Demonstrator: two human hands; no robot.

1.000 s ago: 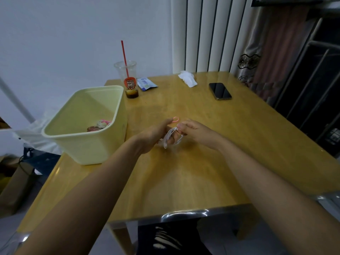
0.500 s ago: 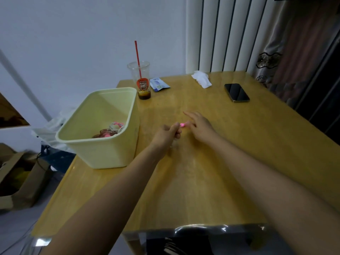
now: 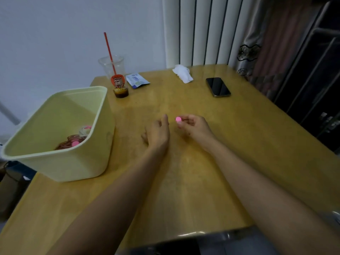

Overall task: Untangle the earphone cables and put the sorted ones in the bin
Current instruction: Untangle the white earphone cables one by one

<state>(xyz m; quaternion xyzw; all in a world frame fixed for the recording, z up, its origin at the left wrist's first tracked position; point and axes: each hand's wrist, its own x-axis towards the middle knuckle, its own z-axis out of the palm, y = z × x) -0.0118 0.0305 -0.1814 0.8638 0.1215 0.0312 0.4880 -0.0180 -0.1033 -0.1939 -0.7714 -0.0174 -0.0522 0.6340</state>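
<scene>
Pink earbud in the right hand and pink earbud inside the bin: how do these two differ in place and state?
The held earbud is pinched in the right hand over the table; the binned earbud lies loose in the bin. The held earbud shows hardly any cable; the binned earbud rests on a reddish cable coil. Both are small, round and pink.
</scene>
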